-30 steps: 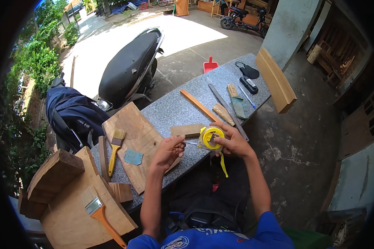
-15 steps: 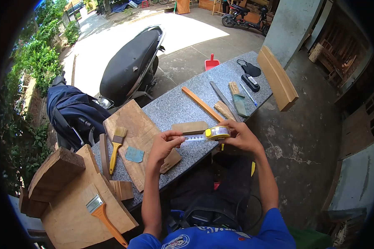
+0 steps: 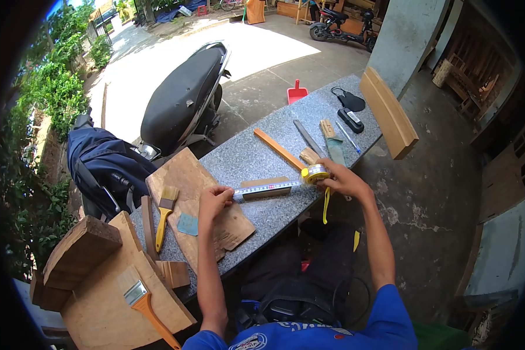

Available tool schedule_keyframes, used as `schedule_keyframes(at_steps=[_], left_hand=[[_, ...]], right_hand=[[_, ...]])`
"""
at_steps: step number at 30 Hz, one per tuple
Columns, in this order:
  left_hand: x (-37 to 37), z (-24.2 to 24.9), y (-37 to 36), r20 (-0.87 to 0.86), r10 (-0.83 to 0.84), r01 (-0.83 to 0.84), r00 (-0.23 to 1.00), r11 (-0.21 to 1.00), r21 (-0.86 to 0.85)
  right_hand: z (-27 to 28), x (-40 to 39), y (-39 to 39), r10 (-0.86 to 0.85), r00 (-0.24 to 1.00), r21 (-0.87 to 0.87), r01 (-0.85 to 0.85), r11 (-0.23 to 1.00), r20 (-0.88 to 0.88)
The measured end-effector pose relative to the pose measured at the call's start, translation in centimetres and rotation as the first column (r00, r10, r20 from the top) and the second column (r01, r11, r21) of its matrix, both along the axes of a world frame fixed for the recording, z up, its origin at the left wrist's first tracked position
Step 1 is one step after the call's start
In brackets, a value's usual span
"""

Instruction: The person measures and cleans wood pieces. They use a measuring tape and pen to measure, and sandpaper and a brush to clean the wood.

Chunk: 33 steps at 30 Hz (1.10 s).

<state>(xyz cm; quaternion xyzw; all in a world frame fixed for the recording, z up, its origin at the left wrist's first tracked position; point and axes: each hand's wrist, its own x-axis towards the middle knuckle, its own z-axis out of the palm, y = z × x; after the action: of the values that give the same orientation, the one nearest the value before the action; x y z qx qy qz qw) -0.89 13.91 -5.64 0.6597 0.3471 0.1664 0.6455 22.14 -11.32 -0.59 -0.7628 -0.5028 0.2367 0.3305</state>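
A tape measure (image 3: pixel 315 173) with a yellow and clear case is gripped in my right hand (image 3: pixel 343 179), its yellow strap hanging below. The white blade (image 3: pixel 268 188) runs out leftward to my left hand (image 3: pixel 214 204), whose fingers pinch its end. Beneath the blade lies a small wooden block (image 3: pixel 272 182) on the granite tabletop (image 3: pixel 233 146), partly covered by it. My left hand is over the edge of a broad wooden board (image 3: pixel 184 169). A short piece of wood (image 3: pixel 310 155) lies just beyond my right hand.
Left of my hands lie a yellow-handled brush (image 3: pixel 166 213), sandpaper (image 3: pixel 188 224) and, on curved wooden pieces, an orange-handled brush (image 3: pixel 151 315). Farther right are an orange strip (image 3: pixel 279 149), a pen (image 3: pixel 348 137) and a leaning board (image 3: pixel 389 112). A motorbike seat (image 3: pixel 181 93) stands beyond the table.
My hands have moved apart, the left one leftward, drawing out more blade. The tape measure has shifted right and the blade now spans the small wooden block.
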Motion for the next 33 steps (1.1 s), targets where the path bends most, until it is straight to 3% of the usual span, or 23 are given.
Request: schedule_keyframes(at_steps=[4,10,15,18,33], left_hand=[[0.5,0.2,0.2,-0.08,-0.009,0.011,0.997,0.999,0.034],[1.4,0.0,-0.1,-0.066,-0.006,0.01,0.998,0.998,0.054],[2.1,0.3,-0.9,-0.04,-0.036,0.039,0.999,0.996,0.082],[2.5,0.5,-1.4,-0.084,-0.007,0.022,0.996,0.982,0.187],[2.8,2.0,-1.0,-0.152,-0.109,0.121,0.982,0.99,0.074]], right_hand=[[-0.3,0.0,0.1,-0.014,0.989,0.04,0.008,0.999,0.148],[1.0,-0.5,0.3,-0.023,0.985,-0.071,0.036,0.997,0.169],[0.6,-0.8,0.6,-0.021,0.969,-0.047,0.034,0.998,0.244],[0.6,-1.2,1.0,-0.018,0.969,-0.036,0.028,0.999,0.246],[0.5,-1.4,0.9,-0.064,0.969,-0.016,0.07,0.997,0.238]])
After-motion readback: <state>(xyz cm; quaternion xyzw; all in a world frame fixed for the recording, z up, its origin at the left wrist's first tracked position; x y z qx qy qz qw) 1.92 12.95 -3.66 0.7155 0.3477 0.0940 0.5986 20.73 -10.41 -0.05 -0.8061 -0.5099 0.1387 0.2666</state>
